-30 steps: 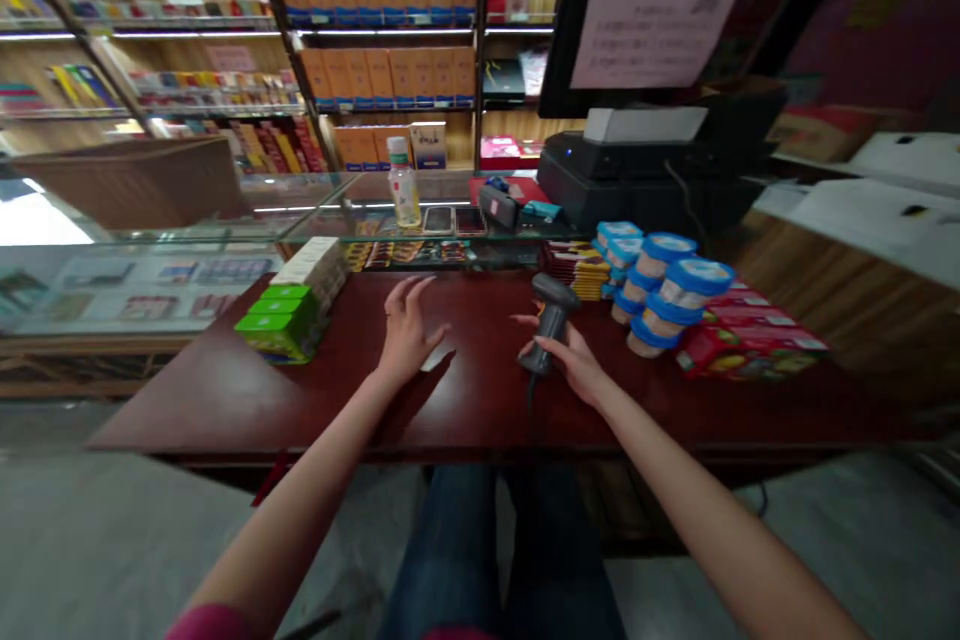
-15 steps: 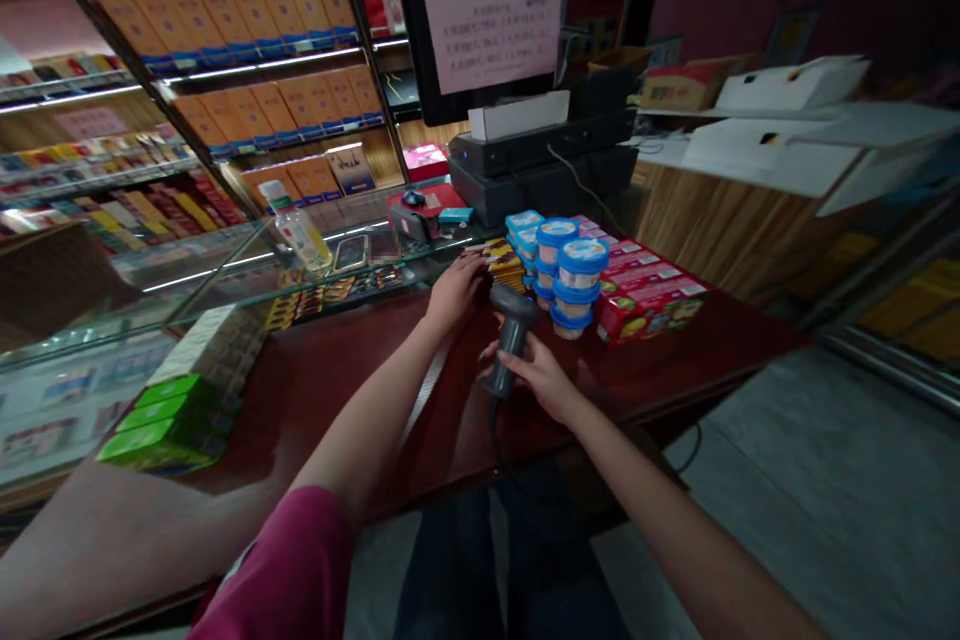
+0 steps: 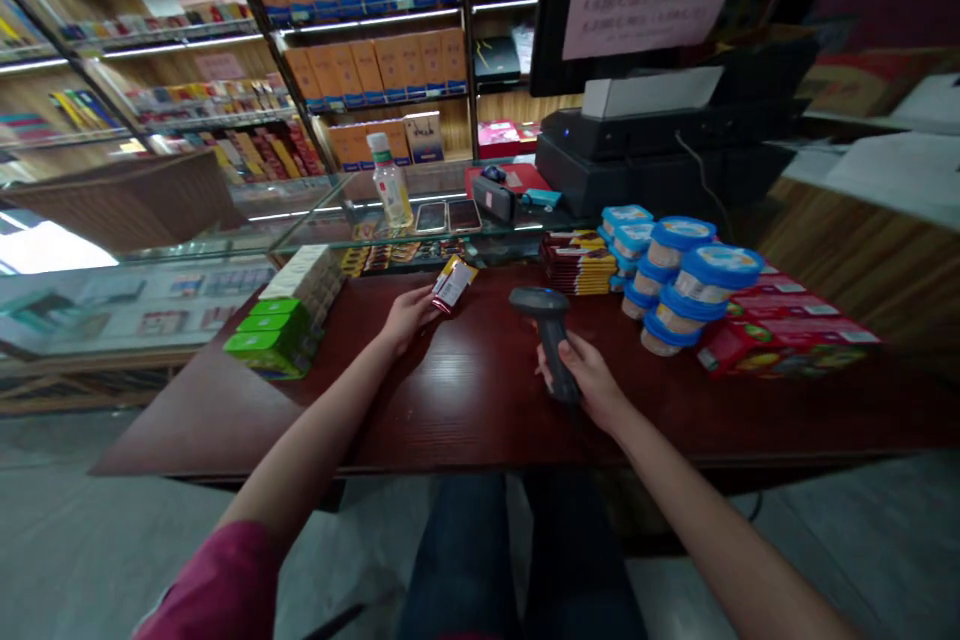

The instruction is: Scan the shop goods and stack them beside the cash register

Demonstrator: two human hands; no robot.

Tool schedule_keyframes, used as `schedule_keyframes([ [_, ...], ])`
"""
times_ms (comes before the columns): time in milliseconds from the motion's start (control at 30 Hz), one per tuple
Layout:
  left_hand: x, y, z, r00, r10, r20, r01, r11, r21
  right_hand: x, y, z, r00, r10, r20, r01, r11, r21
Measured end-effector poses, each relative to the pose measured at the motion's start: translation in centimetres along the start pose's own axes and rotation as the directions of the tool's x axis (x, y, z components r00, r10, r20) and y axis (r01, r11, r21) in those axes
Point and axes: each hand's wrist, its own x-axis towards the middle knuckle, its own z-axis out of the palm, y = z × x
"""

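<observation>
My right hand (image 3: 589,378) grips the handle of a dark grey barcode scanner (image 3: 546,320), held upright over the red-brown counter (image 3: 465,400), its head turned left. My left hand (image 3: 409,315) holds a small flat packet (image 3: 453,283) with a yellow, dark red and white wrapper, raised a little above the counter to the left of the scanner head. A stack of similar dark red and yellow packets (image 3: 576,262) lies at the back of the counter, right of the held packet.
Blue-lidded tubs (image 3: 686,280) are stacked right of the scanner, with red boxes (image 3: 780,330) beyond them. Green and white cartons (image 3: 281,320) sit at the left. A glass showcase (image 3: 360,220) carries a bottle (image 3: 391,182) and phones. A black register (image 3: 660,150) stands behind.
My left hand has drawn back from the packet stack with one packet in it. The right hand has kept the scanner and shifted its grip down the handle. The camera has swung back left.
</observation>
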Motion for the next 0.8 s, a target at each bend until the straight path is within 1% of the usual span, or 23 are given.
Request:
schedule_keyframes([
  [33, 0.0, 0.0, -0.8, 0.999, -0.018, 0.029, 0.019, 0.998, -0.052, 0.8, 0.1, 1.1, 1.0, 0.009, 0.013, -0.008, 1.0, -0.011],
  [100, 0.1, -0.1, -2.1, 0.999, -0.002, 0.048, 0.008, 0.992, -0.124, 2.4, 0.5, 3.5, 0.997, 0.03, 0.067, -0.028, 0.999, -0.035],
  [200, 0.5, -0.4, -3.3, 0.999, 0.032, -0.006, -0.032, 0.99, -0.139, 4.5, 1.4, 6.4, 0.991, 0.071, 0.115, -0.065, 0.996, -0.055],
  [267, 0.9, -0.7, -4.0, 0.999, 0.035, -0.037, -0.039, 0.991, -0.127, 5.1, 2.0, 7.4, 0.988, 0.077, 0.137, -0.069, 0.996, -0.061],
  [333, 1.2, -0.8, -4.5, 0.999, 0.043, -0.033, -0.046, 0.992, -0.119, 5.2, 2.6, 7.8, 0.982, 0.059, 0.182, -0.046, 0.996, -0.075],
  [433, 1.5, -1.0, -4.8, 0.999, 0.055, 0.001, -0.054, 0.993, -0.104, 4.8, 2.9, 7.7, 0.968, 0.047, 0.248, -0.021, 0.994, -0.105],
  [633, 1.8, -1.3, -4.8, 0.996, 0.086, 0.003, -0.085, 0.991, -0.106, 4.2, 2.4, 7.5, 0.963, 0.061, 0.263, -0.017, 0.986, -0.167],
  [800, 2.0, -1.5, -4.8, 0.995, 0.095, 0.003, -0.094, 0.99, -0.108, 4.1, 2.6, 7.4, 0.962, 0.049, 0.27, -0.005, 0.987, -0.161],
])
